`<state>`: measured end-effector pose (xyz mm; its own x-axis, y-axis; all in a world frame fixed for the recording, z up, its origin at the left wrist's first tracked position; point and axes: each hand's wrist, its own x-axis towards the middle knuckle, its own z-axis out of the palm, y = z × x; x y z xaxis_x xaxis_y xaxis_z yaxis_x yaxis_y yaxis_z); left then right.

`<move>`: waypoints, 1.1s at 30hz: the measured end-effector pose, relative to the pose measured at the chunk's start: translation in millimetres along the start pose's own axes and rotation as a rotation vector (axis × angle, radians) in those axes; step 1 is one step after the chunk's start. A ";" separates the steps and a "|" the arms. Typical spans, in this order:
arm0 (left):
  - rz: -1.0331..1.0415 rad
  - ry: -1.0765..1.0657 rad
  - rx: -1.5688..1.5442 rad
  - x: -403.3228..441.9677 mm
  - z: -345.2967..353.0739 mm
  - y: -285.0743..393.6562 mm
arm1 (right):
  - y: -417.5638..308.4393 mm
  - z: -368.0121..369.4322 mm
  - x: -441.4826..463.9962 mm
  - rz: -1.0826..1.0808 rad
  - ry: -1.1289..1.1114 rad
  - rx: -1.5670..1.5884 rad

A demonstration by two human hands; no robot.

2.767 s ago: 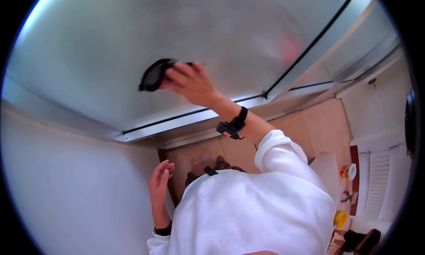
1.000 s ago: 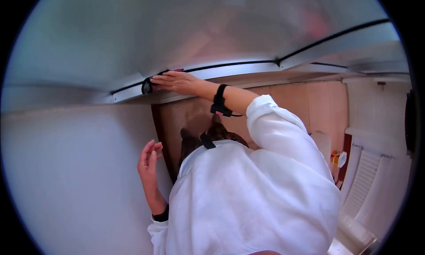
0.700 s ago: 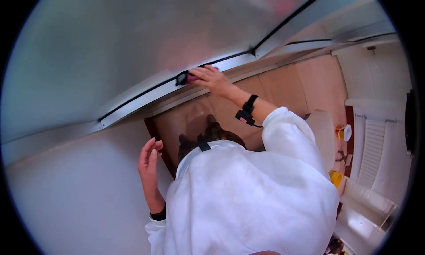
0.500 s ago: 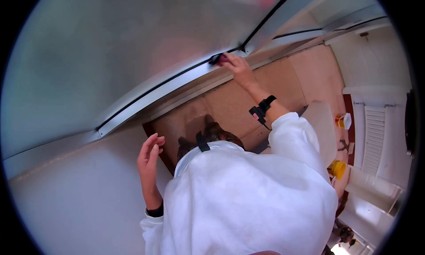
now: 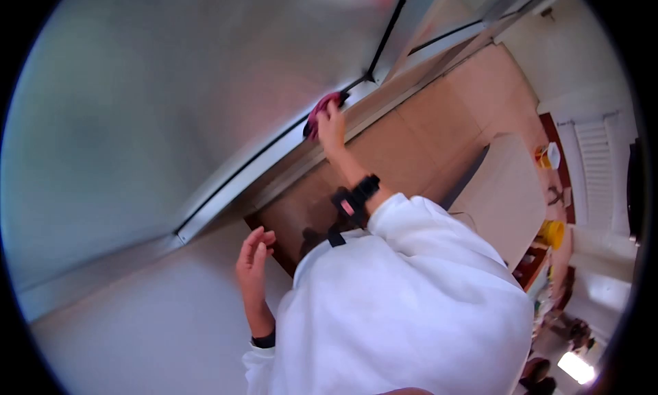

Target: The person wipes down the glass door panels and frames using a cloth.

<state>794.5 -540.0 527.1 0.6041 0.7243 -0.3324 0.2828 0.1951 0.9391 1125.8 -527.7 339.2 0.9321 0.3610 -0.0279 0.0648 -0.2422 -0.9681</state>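
Observation:
My right hand presses a dark pink and black wiping cloth against the lower edge of a large frosted glass panel. The cloth lies over the panel's metal frame and its black seal, a little left of the corner joint. Some of its far side is hidden by my fingers. My left hand hangs in the air beside the white wall, fingers apart and slightly bent, holding nothing.
Below the frame is a tan tiled floor. To the right stand a pale board-like surface, a yellow bucket, a white-and-yellow tub and a white radiator. A white wall is at the left.
My right hand has slid the cloth left and slightly down along the frame, showing more of its pink side. The view has turned a little; my left hand keeps its loose pose.

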 end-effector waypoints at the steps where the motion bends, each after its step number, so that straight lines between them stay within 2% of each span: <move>1: -0.025 -0.005 -0.002 -2.7 -5.2 0.5 | -21.1 -9.9 -26.5 0.007 -0.199 0.061; 2: -0.028 -0.020 0.002 17.2 9.7 -6.5 | -22.2 -14.0 -18.5 0.004 -0.182 0.072; 3: -0.018 -0.022 0.009 46.2 25.4 -14.3 | -17.5 -8.7 1.4 0.074 -0.052 0.307; 4: -0.015 -0.035 0.023 39.5 19.1 -8.2 | -31.1 -7.8 -7.7 0.143 0.083 0.540; 5: -0.013 -0.044 0.037 30.9 12.2 -1.6 | -36.0 -12.2 2.4 0.095 0.210 0.499; 7: -0.003 -0.035 0.049 21.9 3.9 5.3 | -46.4 -23.2 32.9 0.103 0.241 0.350; 9: 0.005 -0.023 0.046 21.7 6.2 6.9 | -44.8 -12.5 44.6 0.189 0.251 0.366; 11: -0.011 -0.030 0.064 23.3 9.4 10.6 | -47.8 11.7 28.7 0.015 0.425 0.076; 13: -0.006 -0.040 0.056 30.6 15.5 12.7 | -71.6 13.3 -1.6 -0.122 0.306 0.190; 15: -0.018 -0.044 0.054 31.0 15.1 13.8 | -112.4 2.9 -16.2 -0.323 0.308 0.217; 16: -0.013 -0.049 0.042 34.7 14.7 14.9 | -132.8 -4.6 -10.1 -0.323 0.309 0.222; 18: -0.010 -0.067 0.035 35.9 12.3 16.3 | -166.4 -22.2 8.1 -0.635 0.421 0.088; 21: -0.001 -0.026 0.074 35.9 12.6 17.2 | -186.1 -31.3 48.0 -0.747 0.523 0.179; 23: -0.021 0.001 0.086 30.7 16.1 21.7 | -166.4 -24.5 54.2 -0.739 0.516 0.210; 25: -0.025 0.011 0.083 23.9 18.5 24.3 | -134.5 -12.3 48.9 -0.446 0.576 0.225; 29: -0.029 0.013 0.082 22.7 15.0 21.1 | -68.1 16.0 33.3 -0.147 0.484 0.248; 33: -0.020 -0.034 0.055 23.5 14.4 13.1 | -138.4 3.1 -5.5 -0.192 0.365 0.267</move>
<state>823.1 -529.9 530.4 0.6228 0.6974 -0.3545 0.3350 0.1717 0.9264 1110.6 -493.4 472.5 0.9793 0.0262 0.2006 0.1989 0.0542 -0.9785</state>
